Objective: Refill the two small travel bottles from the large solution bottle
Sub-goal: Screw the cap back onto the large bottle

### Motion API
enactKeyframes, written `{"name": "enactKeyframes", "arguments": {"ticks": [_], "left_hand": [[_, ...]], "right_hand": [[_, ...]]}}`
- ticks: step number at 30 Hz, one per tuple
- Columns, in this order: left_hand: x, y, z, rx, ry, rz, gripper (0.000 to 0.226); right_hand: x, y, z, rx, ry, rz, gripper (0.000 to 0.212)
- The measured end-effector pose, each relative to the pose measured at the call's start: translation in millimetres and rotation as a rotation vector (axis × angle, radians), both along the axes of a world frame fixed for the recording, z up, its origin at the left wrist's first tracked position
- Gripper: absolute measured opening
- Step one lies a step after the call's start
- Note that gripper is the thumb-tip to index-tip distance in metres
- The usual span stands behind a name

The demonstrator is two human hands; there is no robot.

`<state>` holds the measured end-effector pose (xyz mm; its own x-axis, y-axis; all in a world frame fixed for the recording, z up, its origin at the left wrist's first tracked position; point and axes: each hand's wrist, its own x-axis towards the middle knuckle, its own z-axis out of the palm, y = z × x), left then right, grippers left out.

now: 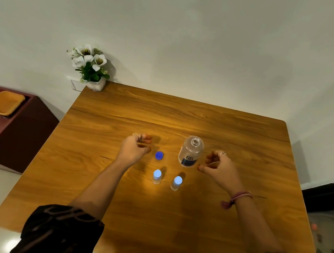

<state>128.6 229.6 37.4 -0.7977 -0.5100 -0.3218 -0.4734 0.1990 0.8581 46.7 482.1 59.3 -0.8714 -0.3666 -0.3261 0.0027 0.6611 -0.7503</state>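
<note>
The large clear solution bottle stands upright on the wooden table with its neck uncapped. Its blue cap lies on the table to the bottle's left. Two small clear travel bottles with pale blue caps stand nearer to me: one on the left, one on the right. My left hand hovers just left of the blue cap, fingers loosely curled, holding nothing. My right hand is just right of the large bottle, fingers curled and apart from it, holding nothing.
A white pot of white flowers stands at the table's far left corner against the wall. A low maroon cabinet with a yellow tray is off to the left. The table's right edge runs close to the wall.
</note>
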Motion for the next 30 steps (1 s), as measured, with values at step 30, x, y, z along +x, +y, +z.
{"name": "enactKeyframes", "arguments": {"ticks": [30], "left_hand": [[-41.7,7.3,1.6,0.332,0.211,-0.078,0.041]], "right_hand": [[-21.4,-41.8,-15.5,-0.370,-0.039,-0.157,0.064]]}}
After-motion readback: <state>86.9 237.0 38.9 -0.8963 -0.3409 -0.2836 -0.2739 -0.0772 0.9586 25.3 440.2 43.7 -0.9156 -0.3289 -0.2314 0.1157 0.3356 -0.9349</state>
